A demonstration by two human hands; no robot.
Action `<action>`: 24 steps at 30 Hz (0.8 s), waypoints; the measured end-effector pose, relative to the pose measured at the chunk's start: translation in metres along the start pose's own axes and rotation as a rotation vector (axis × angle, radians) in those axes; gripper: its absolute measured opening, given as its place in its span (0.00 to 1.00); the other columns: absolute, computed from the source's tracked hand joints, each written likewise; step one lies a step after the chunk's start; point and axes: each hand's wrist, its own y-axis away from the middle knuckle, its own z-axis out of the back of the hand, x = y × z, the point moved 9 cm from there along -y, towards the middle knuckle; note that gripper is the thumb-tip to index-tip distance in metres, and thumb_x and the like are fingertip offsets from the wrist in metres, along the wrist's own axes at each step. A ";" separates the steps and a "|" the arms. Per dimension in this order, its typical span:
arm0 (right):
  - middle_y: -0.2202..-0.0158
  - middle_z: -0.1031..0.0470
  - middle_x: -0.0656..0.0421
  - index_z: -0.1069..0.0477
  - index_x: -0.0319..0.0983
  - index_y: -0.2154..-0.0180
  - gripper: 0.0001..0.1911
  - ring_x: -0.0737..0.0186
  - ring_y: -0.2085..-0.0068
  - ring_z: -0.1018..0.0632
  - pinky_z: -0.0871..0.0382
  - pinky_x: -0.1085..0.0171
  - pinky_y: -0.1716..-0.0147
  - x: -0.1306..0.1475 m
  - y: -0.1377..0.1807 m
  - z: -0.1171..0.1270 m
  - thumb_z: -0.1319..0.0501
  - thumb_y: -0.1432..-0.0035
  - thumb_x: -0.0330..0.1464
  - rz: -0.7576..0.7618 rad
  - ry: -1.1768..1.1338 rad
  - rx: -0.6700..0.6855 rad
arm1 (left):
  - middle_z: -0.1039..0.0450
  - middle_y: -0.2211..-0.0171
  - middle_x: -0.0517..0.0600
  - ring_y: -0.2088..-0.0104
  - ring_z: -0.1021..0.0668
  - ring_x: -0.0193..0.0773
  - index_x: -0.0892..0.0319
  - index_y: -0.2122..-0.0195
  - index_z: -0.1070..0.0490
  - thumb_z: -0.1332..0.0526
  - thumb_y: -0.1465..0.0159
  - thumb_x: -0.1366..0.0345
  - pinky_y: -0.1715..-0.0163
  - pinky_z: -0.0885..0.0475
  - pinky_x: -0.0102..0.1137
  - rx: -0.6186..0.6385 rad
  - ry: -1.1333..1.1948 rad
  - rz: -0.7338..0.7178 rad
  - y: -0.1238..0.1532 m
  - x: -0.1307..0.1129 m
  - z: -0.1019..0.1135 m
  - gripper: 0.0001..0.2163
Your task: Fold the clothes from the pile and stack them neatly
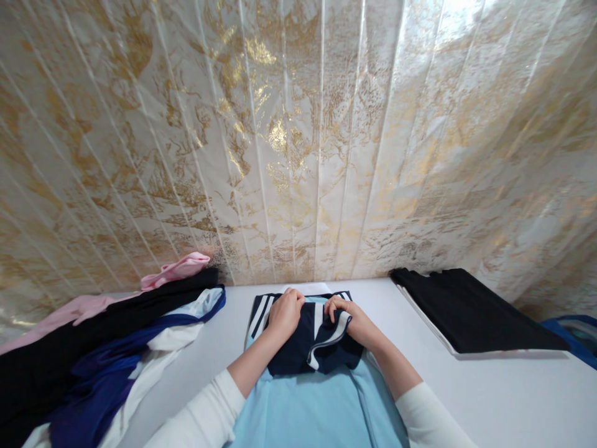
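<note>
A light blue garment lies in front of me on the white table. Its far part is navy with white stripes, and a loose navy flap with a white band is folded up near the middle. My left hand is closed on the navy fabric at the far end, fingers curled in. To its right, my right hand pinches the same navy part beside the raised striped flap. The fingertips of both hands are partly hidden by cloth and knuckles.
A loose heap of clothes, with pink, black, dark blue and white pieces, lies on the left. Folded black cloth rests on a white layer at the right. A gold-patterned curtain hangs behind the table.
</note>
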 end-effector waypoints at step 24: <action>0.69 0.30 0.58 0.33 0.40 0.80 0.08 0.60 0.63 0.27 0.36 0.60 0.58 -0.006 0.000 0.000 0.44 0.52 0.25 0.011 0.003 -0.021 | 0.28 0.54 0.52 0.56 0.24 0.41 0.61 0.53 0.30 0.41 0.32 0.61 0.56 0.27 0.42 0.105 -0.131 -0.029 0.002 -0.009 -0.005 0.11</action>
